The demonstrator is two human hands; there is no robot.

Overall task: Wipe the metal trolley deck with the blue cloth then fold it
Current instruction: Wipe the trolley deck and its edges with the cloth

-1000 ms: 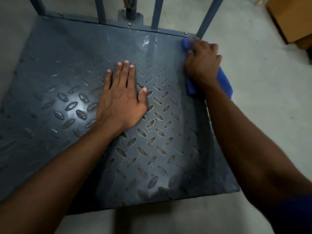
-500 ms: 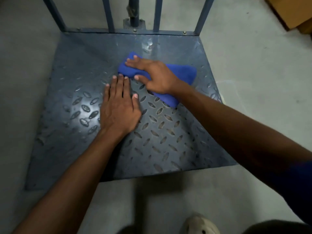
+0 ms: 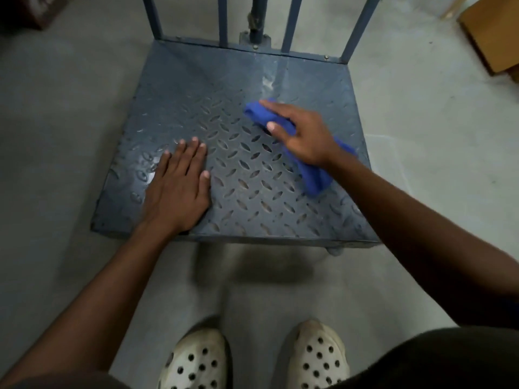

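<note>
Item: trolley deck, grey tread plate, barred rail at far edge.

Risk: the blue cloth is bunched and trails loose behind the wrist; dragged so, it could snag on the raised tread or miss patches, and the pale smear near the rail may go unwiped.

Right hand: fingers half spread, pressed down on the cloth at the deck's right half, pinning rather than gripping it.

Left hand: flat, open, empty, braced on the deck's near left.
</note>
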